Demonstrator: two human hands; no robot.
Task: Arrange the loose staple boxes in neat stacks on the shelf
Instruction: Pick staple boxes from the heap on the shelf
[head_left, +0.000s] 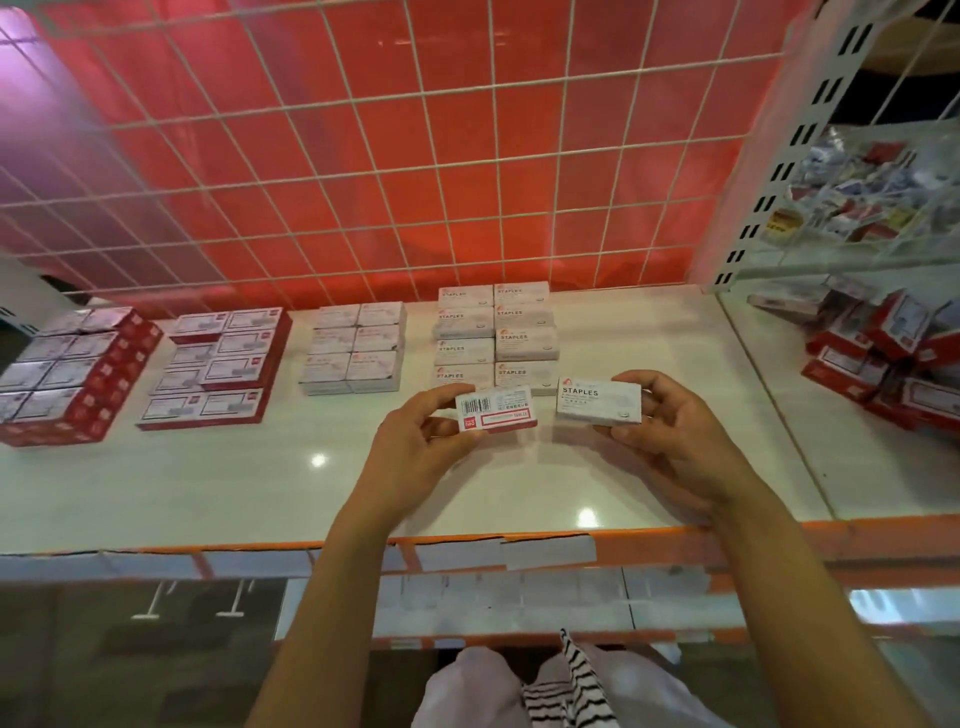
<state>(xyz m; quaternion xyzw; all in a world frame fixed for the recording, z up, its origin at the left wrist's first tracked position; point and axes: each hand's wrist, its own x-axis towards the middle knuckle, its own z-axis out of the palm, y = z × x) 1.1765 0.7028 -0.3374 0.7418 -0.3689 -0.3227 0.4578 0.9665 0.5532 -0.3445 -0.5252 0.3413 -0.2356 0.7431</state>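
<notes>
The left grip (415, 447) is clamped on a red-edged staple box (496, 410), thumb on its near edge and fingertips on its far one, held barcode side up just above the shelf (208, 493). The right grip (670, 431) pinches a white STAPLES box (597, 399) the same way, label up. Both boxes hang close in front of the white STAPLES stacks (496, 332), which sit at twelve o'clock from the hands in two columns. The white box looks to belong there: it is best lowered flat onto the nearest right-hand stack, edges flush and print facing the same way as its neighbours, then let go only once it sits square. The barcode box should probably be turned over first, then matched to its kind, likely one of the red-sided stacks (218, 364) at ten o'clock or the taller red block (72, 374) at nine; a pale group (353, 348) stands between them and the white stacks. The shelf is glossy white and may let a box slide if nudged. A loose heap of boxes (883, 353) still waits at two o'clock, beyond what looks like a clear divider. Behind runs a white wire grid (363, 156) over red backing, and an orange front rail (779, 540) carries pale label strips (545, 551).
</notes>
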